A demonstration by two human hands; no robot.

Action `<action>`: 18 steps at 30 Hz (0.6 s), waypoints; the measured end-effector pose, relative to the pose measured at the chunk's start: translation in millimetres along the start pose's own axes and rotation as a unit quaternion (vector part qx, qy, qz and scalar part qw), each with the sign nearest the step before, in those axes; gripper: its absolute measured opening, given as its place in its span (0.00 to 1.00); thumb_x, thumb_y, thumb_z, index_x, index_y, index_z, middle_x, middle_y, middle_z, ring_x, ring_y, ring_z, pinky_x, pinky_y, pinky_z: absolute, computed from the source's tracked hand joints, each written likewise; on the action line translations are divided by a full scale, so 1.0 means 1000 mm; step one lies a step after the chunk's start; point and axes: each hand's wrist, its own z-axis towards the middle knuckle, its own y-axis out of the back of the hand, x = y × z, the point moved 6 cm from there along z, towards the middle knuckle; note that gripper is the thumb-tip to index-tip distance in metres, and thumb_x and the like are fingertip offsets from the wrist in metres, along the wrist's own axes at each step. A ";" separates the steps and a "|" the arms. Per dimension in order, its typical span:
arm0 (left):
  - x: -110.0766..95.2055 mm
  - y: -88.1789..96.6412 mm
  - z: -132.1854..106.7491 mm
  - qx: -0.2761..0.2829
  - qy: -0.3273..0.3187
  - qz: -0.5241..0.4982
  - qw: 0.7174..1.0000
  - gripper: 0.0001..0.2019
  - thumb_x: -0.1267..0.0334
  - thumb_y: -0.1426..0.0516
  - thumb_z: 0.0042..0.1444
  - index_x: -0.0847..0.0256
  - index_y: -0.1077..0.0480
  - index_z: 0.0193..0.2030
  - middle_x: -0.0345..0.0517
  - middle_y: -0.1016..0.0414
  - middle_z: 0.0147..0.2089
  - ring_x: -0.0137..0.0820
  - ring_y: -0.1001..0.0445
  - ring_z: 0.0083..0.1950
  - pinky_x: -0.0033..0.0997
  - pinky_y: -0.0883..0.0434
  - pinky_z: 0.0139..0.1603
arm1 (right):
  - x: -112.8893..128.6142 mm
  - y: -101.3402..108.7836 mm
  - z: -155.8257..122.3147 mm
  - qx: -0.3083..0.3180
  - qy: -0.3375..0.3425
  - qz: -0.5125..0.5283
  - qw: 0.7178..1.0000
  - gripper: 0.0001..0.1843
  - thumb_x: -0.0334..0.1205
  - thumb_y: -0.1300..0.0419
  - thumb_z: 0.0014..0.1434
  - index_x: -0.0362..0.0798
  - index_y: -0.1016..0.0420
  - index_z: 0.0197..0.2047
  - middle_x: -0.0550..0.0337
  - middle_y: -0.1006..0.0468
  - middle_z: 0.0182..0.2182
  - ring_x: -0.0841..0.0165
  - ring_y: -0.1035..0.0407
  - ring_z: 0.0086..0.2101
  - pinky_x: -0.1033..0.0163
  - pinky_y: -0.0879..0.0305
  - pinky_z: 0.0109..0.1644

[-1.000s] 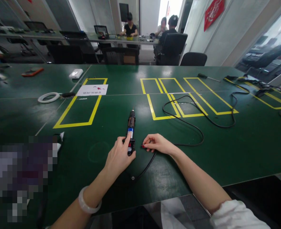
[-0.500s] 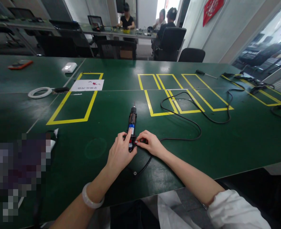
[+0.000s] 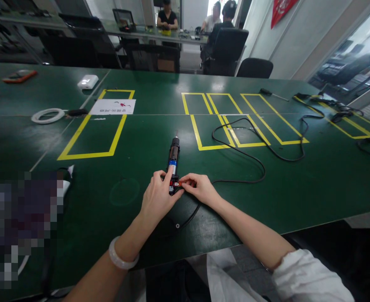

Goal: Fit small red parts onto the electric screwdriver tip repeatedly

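An electric screwdriver point(image 3: 174, 152) with its inner works exposed lies on the green table point(image 3: 147, 235), bit pointing away from me. My left hand point(image 3: 156, 195) is closed around its near end, index finger along the body and thumb on the near right side. My right hand point(image 3: 202, 188) pinches a small orange-red part point(image 3: 181, 183) against the right side of the tool; the fingers cover much of it, so its exact kind cannot be made out. A black cable point(image 3: 235, 181) passes under my right hand, and its ring-tipped end point(image 3: 178, 225) lies nearer to me.
Yellow tape outlines point(image 3: 115, 138) mark the table. A printed paper point(image 3: 112, 106), a white tape roll point(image 3: 48, 116), a white box point(image 3: 88, 82) and an orange-edged device point(image 3: 19, 76) lie left. A loose screwdriver point(image 3: 274, 95) and tangled cables point(image 3: 339, 110) lie right. People sit behind.
The view has tipped slightly, so the table appears a little higher. Both hands stay at the tool; the right fingers have shifted slightly at the orange-red part.
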 end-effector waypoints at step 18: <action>0.030 0.010 0.008 0.011 0.022 0.059 0.998 0.34 0.51 0.47 0.60 0.55 0.50 0.71 0.55 0.39 0.51 0.41 0.31 0.47 0.35 0.29 0.40 | -0.019 0.019 0.004 -0.042 -0.033 0.073 0.996 0.09 0.37 0.44 0.61 0.45 0.24 0.40 0.56 0.18 0.34 0.72 0.29 0.30 0.68 0.35 0.33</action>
